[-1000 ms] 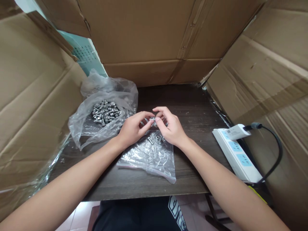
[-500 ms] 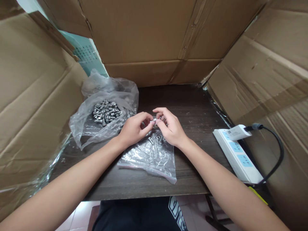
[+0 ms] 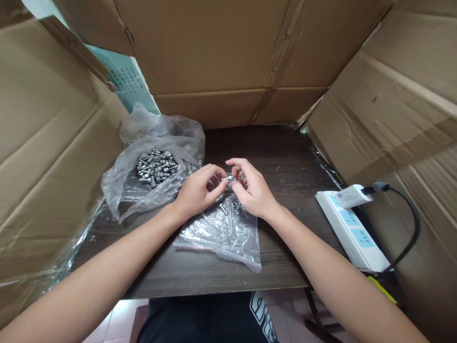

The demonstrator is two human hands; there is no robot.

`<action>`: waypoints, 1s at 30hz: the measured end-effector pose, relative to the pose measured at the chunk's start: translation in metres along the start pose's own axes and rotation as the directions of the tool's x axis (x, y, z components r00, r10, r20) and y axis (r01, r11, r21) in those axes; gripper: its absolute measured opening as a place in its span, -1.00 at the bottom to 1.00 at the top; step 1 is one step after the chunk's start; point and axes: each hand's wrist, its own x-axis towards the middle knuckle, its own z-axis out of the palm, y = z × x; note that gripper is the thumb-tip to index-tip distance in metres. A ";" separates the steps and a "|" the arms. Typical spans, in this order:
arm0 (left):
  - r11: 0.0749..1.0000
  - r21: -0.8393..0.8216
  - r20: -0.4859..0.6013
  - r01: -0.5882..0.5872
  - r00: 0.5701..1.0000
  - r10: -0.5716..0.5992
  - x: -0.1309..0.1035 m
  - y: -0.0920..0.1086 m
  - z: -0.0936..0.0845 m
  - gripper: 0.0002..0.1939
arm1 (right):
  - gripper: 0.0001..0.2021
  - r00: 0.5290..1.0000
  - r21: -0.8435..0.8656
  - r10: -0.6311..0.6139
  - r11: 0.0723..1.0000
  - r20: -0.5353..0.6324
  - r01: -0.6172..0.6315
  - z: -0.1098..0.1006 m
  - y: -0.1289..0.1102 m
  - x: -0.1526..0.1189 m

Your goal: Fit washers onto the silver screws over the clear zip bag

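Observation:
My left hand (image 3: 199, 191) pinches a small silver bolt (image 3: 227, 178) between thumb and fingertips. At the bolt's other end, the curled thumb and fingers of my right hand (image 3: 253, 190) close around it; whether a nut sits there is too small to tell. Beneath both hands lies a flat clear zip bag (image 3: 228, 240). On that bag rest a loose bolt (image 3: 223, 209) and a few small metal parts (image 3: 236, 205), partly hidden by my right hand. Left of my hands, an open plastic bag (image 3: 121, 190) holds a heap of bolts (image 3: 157, 166).
Cardboard walls (image 3: 221, 47) enclose the dark wooden table (image 3: 282, 152) at the back and sides. A white power strip (image 3: 353, 233) with a plugged-in adapter and black cable (image 3: 417, 224) lies along the right edge. Something yellow (image 3: 382, 289) shows below it.
My right thumb and fingers have shifted slightly at the bolt, so more of the metal shows between my hands. The left hand keeps its pinch, and the bags have not moved.

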 end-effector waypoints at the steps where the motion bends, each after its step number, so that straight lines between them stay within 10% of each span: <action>1: 1.000 0.004 -0.001 0.002 1.000 -0.002 0.000 0.000 0.000 -0.95 | -0.61 1.000 -0.003 -0.002 1.000 0.000 0.002 0.000 0.000 0.000; 30: 1.000 -0.004 0.003 -0.013 1.000 0.013 0.000 -0.001 0.001 -0.93 | -0.75 1.000 0.011 0.019 1.000 0.011 -0.019 0.000 -0.001 0.000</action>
